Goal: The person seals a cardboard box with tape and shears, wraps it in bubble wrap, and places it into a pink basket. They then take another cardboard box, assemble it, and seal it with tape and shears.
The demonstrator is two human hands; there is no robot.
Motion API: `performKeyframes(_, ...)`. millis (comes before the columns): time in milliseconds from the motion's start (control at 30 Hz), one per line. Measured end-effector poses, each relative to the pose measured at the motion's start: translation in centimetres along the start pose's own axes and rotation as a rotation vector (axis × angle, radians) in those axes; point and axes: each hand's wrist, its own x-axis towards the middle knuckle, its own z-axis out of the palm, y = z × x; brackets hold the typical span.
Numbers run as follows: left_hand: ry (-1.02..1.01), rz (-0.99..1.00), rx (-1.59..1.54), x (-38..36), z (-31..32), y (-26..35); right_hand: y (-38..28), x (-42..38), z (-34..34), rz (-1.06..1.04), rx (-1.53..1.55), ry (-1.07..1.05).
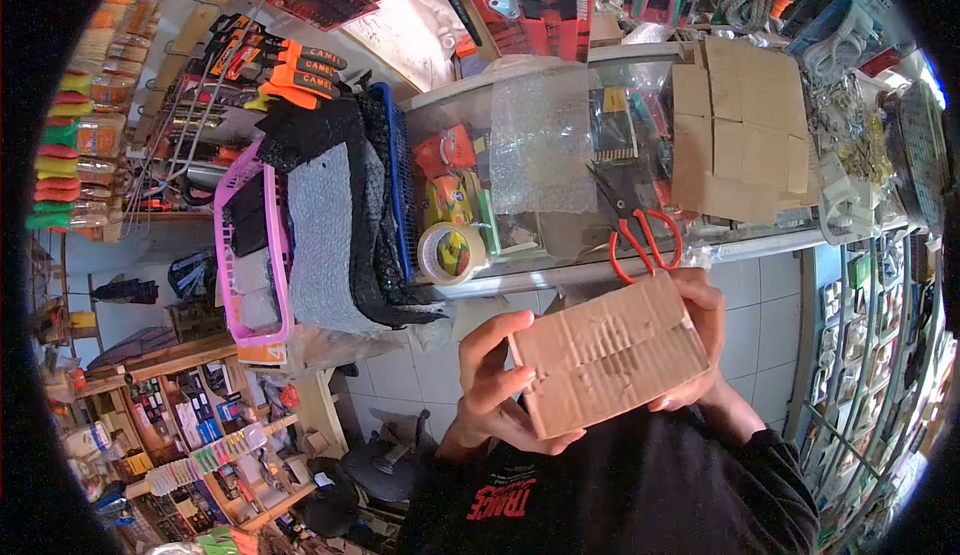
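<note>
A small brown cardboard box [610,360] is held up in front of my chest, slightly tilted, with a ridged worn patch on its face. My left hand [500,385] grips its left end, fingers bent around the edge. At the right end my right hand [700,335] is wrapped round the side and corner. Just beyond the box, red-handled scissors [640,235] lie on the glass counter, blades partly spread. A sheet of bubble wrap [540,135] and a roll of tape [450,253] rest farther left on the same counter.
The glass counter [590,260] runs across in front of me. A flattened cardboard piece [745,135] lies on its right part. To the left stand a pink basket [283,255] and a blue basket [400,165] with black and grey material. Goods hang on racks [860,355] at the right.
</note>
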Motion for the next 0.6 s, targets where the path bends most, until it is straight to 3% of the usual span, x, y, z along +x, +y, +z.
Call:
performKeyframes(233,0.111,-0.136,-0.246,-3.7,1.5,0.6,-3.6,-1.4,-0.2,-0.024,-0.300,-0.134)
performKeyframes(367,0.264,-0.300,-0.667,-7.8,3.6,-0.2,-5.0,-2.3,0.4,0.121,-0.356,-0.160)
performKeyframes(467,0.257,-0.795,-0.703,-7.5,3.5,1.8,-6.1,-1.4,0.5,0.393,-0.406,-0.172)
performKeyframes(500,0.320,-0.753,-0.788,-8.0,4.4,0.9,-6.3,-0.9,0.7,0.512,-0.402,-0.165)
performKeyframes(600,0.356,-1.160,-0.809,-7.4,4.2,0.9,-4.9,0.2,0.9,0.724,-0.399,-0.098)
